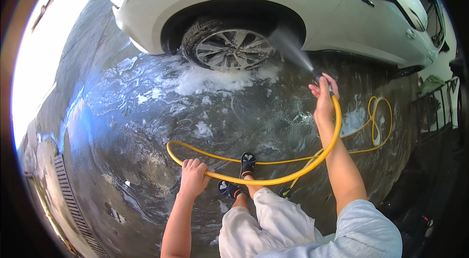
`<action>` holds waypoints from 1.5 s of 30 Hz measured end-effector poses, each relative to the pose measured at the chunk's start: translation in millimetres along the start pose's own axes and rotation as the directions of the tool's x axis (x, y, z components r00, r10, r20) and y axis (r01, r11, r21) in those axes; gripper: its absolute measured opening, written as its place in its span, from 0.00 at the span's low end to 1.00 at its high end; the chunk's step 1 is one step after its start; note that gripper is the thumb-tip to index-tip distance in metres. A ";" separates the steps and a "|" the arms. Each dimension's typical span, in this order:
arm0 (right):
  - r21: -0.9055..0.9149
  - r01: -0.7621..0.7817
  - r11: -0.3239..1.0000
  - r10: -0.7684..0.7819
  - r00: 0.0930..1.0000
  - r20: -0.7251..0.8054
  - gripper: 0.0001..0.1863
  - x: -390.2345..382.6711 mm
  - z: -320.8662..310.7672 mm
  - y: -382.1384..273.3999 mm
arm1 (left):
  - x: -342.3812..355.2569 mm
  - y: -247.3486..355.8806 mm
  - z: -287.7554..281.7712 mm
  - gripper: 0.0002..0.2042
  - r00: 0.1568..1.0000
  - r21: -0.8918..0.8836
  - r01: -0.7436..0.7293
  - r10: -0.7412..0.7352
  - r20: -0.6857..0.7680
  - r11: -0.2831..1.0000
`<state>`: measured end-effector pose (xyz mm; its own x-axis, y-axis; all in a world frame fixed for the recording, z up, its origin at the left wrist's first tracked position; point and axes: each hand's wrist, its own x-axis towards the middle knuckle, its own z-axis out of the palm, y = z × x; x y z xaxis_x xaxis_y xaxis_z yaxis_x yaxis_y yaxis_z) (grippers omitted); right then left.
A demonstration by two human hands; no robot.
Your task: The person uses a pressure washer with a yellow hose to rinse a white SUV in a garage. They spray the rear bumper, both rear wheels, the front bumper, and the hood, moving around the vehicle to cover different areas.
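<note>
My right hand (324,96) is closed around a black spray nozzle (318,77) on the end of a yellow hose (288,176). A fan of water (293,52) leaves the nozzle toward the rear-right part of the front wheel (233,49). The wheel has silver spokes and a dark, wet tyre, and sits under the arch of a white car (322,9). Lower left, my left hand (194,176) is wrapped round a bend of the same hose. Between the two hands the hose sags in a wide curve in front of my legs.
White foam (210,81) lies on the wet dark floor (264,121) below the wheel. More hose loops (386,111) lie at the right. A drain grate (73,194) runs along the left. My sandalled feet (247,164) stand beside the hose. A side mirror (404,1) juts from the car.
</note>
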<state>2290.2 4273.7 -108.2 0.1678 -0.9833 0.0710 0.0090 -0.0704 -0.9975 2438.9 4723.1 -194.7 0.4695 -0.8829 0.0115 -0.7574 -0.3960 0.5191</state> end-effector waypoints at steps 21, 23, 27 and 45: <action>0.102 -0.410 0.906 0.421 0.897 -0.135 0.19 37.0 -24.9 78.3 | 202.7 -0.3 62.3 0.20 0.997 0.015 -0.009 0.007 0.081 1.000; 0.192 -0.244 0.951 0.261 0.963 -0.067 0.18 32.8 -9.2 70.7 | 209.5 -10.3 61.0 0.19 0.997 0.000 -0.036 0.036 0.064 0.999; 0.174 -0.073 0.982 0.069 0.997 0.034 0.19 18.1 28.1 58.9 | 212.9 -47.6 53.8 0.19 0.995 -0.035 -0.057 0.060 0.081 0.998; -0.232 -0.017 0.972 -0.057 0.951 -0.304 0.19 -50.2 135.8 95.8 | 193.7 -211.1 -2.7 0.25 0.921 -0.091 -0.029 0.062 0.385 0.995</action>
<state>2416.5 4339.2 -207.8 -0.1407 -0.9822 0.1247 -0.2232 -0.0913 -0.9705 2691.0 4636.4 -299.7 0.2108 -0.9347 -0.2863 -0.7265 -0.3457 0.5938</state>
